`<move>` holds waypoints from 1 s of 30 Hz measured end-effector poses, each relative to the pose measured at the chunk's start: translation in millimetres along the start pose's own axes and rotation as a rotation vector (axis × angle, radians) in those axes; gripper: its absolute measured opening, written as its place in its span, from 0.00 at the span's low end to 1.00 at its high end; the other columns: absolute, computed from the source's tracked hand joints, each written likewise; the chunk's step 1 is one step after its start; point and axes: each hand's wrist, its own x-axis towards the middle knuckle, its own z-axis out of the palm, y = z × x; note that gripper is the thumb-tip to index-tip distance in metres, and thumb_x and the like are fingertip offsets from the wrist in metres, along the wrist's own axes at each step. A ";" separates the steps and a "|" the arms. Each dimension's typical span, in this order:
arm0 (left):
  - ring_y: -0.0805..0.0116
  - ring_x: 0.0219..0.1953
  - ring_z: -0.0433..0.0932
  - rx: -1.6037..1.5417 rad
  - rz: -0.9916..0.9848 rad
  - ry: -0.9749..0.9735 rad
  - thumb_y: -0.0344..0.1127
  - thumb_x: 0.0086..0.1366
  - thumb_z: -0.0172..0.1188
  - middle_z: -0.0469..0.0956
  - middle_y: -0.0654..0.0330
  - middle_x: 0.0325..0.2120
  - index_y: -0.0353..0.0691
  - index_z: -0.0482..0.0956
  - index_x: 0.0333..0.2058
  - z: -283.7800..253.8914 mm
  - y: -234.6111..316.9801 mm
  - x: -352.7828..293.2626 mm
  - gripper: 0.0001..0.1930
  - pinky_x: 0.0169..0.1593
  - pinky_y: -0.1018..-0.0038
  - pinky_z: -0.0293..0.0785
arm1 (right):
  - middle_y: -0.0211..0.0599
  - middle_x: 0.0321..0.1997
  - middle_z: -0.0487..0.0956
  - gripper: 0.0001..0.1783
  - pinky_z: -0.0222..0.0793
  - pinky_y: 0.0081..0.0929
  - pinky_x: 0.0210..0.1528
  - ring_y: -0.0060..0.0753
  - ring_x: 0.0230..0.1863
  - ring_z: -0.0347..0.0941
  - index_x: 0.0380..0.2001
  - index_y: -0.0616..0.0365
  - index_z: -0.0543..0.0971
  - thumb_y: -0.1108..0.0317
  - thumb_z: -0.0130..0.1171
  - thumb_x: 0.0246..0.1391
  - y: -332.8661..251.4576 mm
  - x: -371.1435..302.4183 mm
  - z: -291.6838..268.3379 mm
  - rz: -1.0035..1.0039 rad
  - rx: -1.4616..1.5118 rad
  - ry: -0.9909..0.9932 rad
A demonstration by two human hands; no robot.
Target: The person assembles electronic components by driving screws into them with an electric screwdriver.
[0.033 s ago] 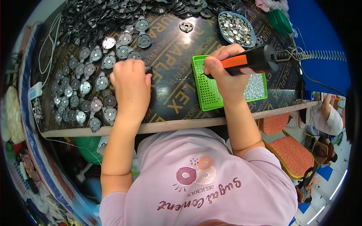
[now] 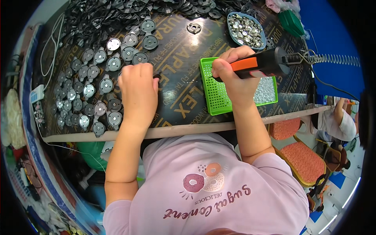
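My right hand [image 2: 237, 72] is wrapped round a black and orange electric screwdriver [image 2: 270, 64], held over a green perforated tray [image 2: 215, 94]. A coiled metal spring [image 2: 335, 58] is attached to the screwdriver's rear end. Small shiny pieces [image 2: 266, 91] lie in the right part of the tray. My left hand [image 2: 139, 92] is closed over the table, fingers curled under. A dark bit of something pokes out by its thumb, but the rest is hidden beneath the hand. Beside it on the left lie many round grey and black parts [image 2: 105, 84] with tabs.
A heap of black parts [image 2: 102, 19] covers the table's far left. One dark round part [image 2: 194, 28] sits alone at the far middle. A blue bowl [image 2: 230, 33] of small metal pieces stands far right, near a green basket [image 2: 291, 23]. Chairs [image 2: 299, 160] stand at the right.
My left hand has shifted very slightly to the right. My right hand and the screwdriver look nearly still.
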 end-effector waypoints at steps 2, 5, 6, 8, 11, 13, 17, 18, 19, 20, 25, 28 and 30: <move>0.52 0.41 0.69 -0.098 0.015 -0.005 0.28 0.51 0.64 0.73 0.54 0.36 0.38 0.69 0.35 3.9 1.7 -6.4 0.14 0.45 0.60 0.65 | 0.28 0.22 0.74 0.17 0.67 0.15 0.26 0.17 0.23 0.70 0.26 0.57 0.70 0.80 0.71 0.40 0.0 0.1 -0.7 -0.002 0.004 0.004; 0.49 0.38 0.71 -0.379 -0.025 0.007 0.26 0.53 0.62 0.71 0.51 0.36 0.36 0.69 0.38 -1.5 20.6 -13.3 0.14 0.43 0.61 0.70 | 0.32 0.23 0.74 0.17 0.68 0.16 0.25 0.20 0.22 0.70 0.31 0.57 0.68 0.84 0.65 0.44 -3.3 1.4 -5.0 -0.019 0.134 -0.003; 0.47 0.37 0.71 -0.478 -0.028 0.034 0.25 0.53 0.62 0.71 0.50 0.37 0.35 0.69 0.40 1.0 24.7 -15.9 0.15 0.42 0.62 0.72 | 0.33 0.23 0.73 0.16 0.68 0.16 0.25 0.21 0.22 0.70 0.30 0.57 0.67 0.84 0.64 0.45 -9.7 2.6 -6.6 -0.015 0.192 -0.008; 0.56 0.39 0.75 -0.702 -0.142 -0.014 0.23 0.55 0.59 0.70 0.52 0.40 0.36 0.71 0.43 2.0 35.1 -23.2 0.15 0.38 0.68 0.74 | 0.36 0.21 0.72 0.13 0.69 0.22 0.24 0.26 0.20 0.71 0.29 0.57 0.65 0.83 0.58 0.50 -22.5 7.1 -11.0 -0.038 0.278 -0.066; 0.69 0.42 0.76 -1.166 -0.328 -0.173 0.20 0.58 0.56 0.69 0.57 0.45 0.35 0.73 0.43 20.0 36.0 -34.3 0.13 0.42 0.75 0.75 | 0.37 0.20 0.71 0.10 0.68 0.31 0.25 0.30 0.18 0.68 0.29 0.57 0.65 0.77 0.56 0.53 -38.0 7.2 -6.7 -0.019 0.468 -0.136; 0.69 0.43 0.77 -1.626 -0.641 -0.353 0.20 0.61 0.53 0.69 0.56 0.49 0.35 0.71 0.45 33.1 42.1 -40.1 0.13 0.47 0.74 0.77 | 0.33 0.20 0.69 0.12 0.67 0.32 0.26 0.30 0.19 0.67 0.28 0.54 0.66 0.62 0.57 0.56 -43.6 1.8 -3.7 0.023 0.431 -0.201; 0.70 0.43 0.77 -1.740 -0.689 -0.444 0.21 0.63 0.51 0.74 0.57 0.45 0.34 0.68 0.48 43.4 43.3 -43.8 0.14 0.45 0.71 0.79 | 0.34 0.20 0.71 0.15 0.71 0.29 0.26 0.28 0.19 0.69 0.28 0.56 0.65 0.77 0.64 0.47 -39.7 -11.1 15.0 0.062 0.537 -0.195; 0.70 0.43 0.77 -1.740 -0.692 -0.444 0.21 0.63 0.51 0.74 0.57 0.45 0.34 0.68 0.48 42.5 44.3 -43.2 0.14 0.45 0.71 0.79 | 0.33 0.20 0.72 0.16 0.71 0.29 0.27 0.26 0.19 0.69 0.28 0.56 0.65 0.78 0.65 0.46 -36.9 -13.4 17.5 0.056 0.498 -0.205; 0.71 0.43 0.77 -1.739 -0.712 -0.449 0.21 0.63 0.51 0.73 0.57 0.45 0.33 0.68 0.48 41.1 44.7 -42.1 0.14 0.45 0.72 0.79 | 0.33 0.21 0.72 0.17 0.71 0.28 0.27 0.25 0.19 0.68 0.28 0.56 0.65 0.78 0.66 0.45 -33.6 -15.6 19.9 0.050 0.460 -0.215; 0.71 0.43 0.77 -1.738 -0.732 -0.454 0.22 0.64 0.51 0.73 0.57 0.46 0.33 0.68 0.49 39.5 45.2 -41.0 0.14 0.45 0.72 0.79 | 0.32 0.21 0.72 0.18 0.71 0.25 0.28 0.22 0.19 0.67 0.27 0.56 0.66 0.79 0.68 0.42 -31.3 -17.4 22.7 0.031 0.440 -0.206; 0.73 0.42 0.75 -1.718 -0.775 -0.432 0.20 0.61 0.53 0.74 0.57 0.42 0.31 0.69 0.46 34.1 49.2 -38.0 0.14 0.42 0.74 0.80 | 0.33 0.21 0.72 0.18 0.71 0.20 0.26 0.20 0.20 0.67 0.26 0.57 0.66 0.82 0.67 0.41 -28.9 -20.1 24.8 0.043 0.381 -0.205; 0.73 0.42 0.75 -1.703 -0.775 -0.437 0.20 0.61 0.53 0.74 0.57 0.42 0.31 0.69 0.46 35.8 48.9 -39.0 0.13 0.42 0.75 0.79 | 0.33 0.20 0.72 0.18 0.70 0.18 0.25 0.19 0.20 0.68 0.26 0.58 0.66 0.83 0.66 0.41 -27.0 -21.5 24.7 0.055 0.370 -0.206; 0.73 0.41 0.75 -1.713 -0.781 -0.437 0.20 0.61 0.53 0.74 0.57 0.42 0.31 0.70 0.46 37.2 48.6 -39.5 0.13 0.42 0.75 0.79 | 0.33 0.20 0.72 0.17 0.70 0.18 0.25 0.19 0.20 0.68 0.26 0.58 0.66 0.84 0.65 0.42 -27.0 -22.1 25.0 0.057 0.375 -0.206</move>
